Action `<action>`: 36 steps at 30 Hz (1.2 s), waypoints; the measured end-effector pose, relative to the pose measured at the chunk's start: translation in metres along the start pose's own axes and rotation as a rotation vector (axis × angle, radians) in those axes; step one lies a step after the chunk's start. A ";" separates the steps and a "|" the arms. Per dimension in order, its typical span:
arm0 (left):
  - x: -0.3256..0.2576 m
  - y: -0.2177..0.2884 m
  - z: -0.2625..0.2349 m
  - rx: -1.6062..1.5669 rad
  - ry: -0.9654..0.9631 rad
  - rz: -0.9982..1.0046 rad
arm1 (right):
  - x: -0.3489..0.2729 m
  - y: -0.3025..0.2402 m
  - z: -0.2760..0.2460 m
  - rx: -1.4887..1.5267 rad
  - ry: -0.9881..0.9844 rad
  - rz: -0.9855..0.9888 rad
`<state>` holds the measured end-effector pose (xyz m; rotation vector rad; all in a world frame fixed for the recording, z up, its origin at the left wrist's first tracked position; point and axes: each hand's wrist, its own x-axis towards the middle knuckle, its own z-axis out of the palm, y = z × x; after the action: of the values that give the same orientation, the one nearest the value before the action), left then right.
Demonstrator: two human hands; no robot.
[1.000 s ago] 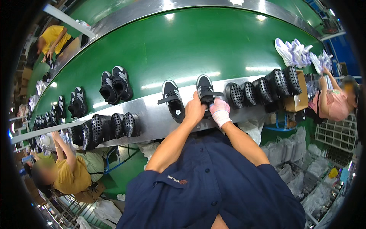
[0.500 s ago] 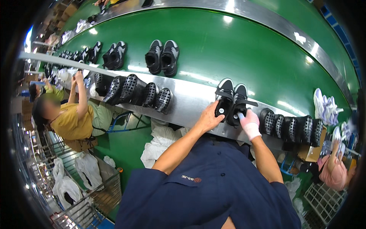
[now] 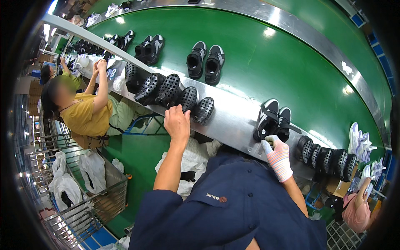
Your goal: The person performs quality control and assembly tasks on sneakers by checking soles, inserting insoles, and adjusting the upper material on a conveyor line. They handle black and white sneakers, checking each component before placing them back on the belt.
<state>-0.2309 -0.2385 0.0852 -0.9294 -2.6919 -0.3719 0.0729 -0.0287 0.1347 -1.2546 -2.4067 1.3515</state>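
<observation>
Black and grey, a pair of shoes [image 3: 266, 118] stands side by side on the steel strip [image 3: 239, 121] along the near edge of a green table [image 3: 254, 62], toes pointing away from the person, with a loose strap sticking out sideways from the right-hand shoe. Close to their heels is the right hand [image 3: 277, 154], in a pale glove with coloured stripes; its thumb and first finger are bent toward each other with a small gap between them, and whether they have hold of a heel cannot be told. Well to the left, the bare left hand [image 3: 178, 121] reaches over the strip, back upward, fingers spread only a little and slightly bent; their tips meet the lower end of a black shoe form [image 3: 188, 97] dotted with round studs or holes, though any grip on it is hidden. That form belongs to a row of five, the last one [image 3: 204, 110] just beside the hand. Another row of dark forms [image 3: 325, 160] stands right of the shoes. Farther out on the green surface sits a second black and grey pair [image 3: 214, 66], and white and purple shoes [image 3: 361, 144] lie toward the right end. A co-worker in a yellow top [image 3: 86, 114] sits at the left, near a wire cart [image 3: 109, 205] holding white bags [image 3: 92, 171]; another, in pink [image 3: 357, 211], is at the far right.
</observation>
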 end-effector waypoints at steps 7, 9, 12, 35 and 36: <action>-0.017 0.129 -0.080 -0.546 -0.031 0.431 | 0.023 -0.036 0.043 0.950 -0.110 0.256; -0.023 0.144 -0.075 -0.781 -0.147 0.530 | 0.020 -0.052 0.039 1.314 -0.152 0.387; -0.006 0.149 -0.058 -0.956 -0.299 0.326 | 0.009 -0.049 0.013 1.344 -0.267 0.476; -0.029 0.248 0.069 -0.709 -0.447 0.629 | -0.040 0.012 -0.031 -0.372 0.013 0.397; -0.023 0.254 0.075 -0.714 -0.453 0.716 | -0.034 0.017 -0.029 -0.396 0.031 0.387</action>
<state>-0.0654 -0.0334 0.0460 -2.3043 -2.3215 -1.0775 0.1189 -0.0292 0.1490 -1.9031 -2.5861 0.9321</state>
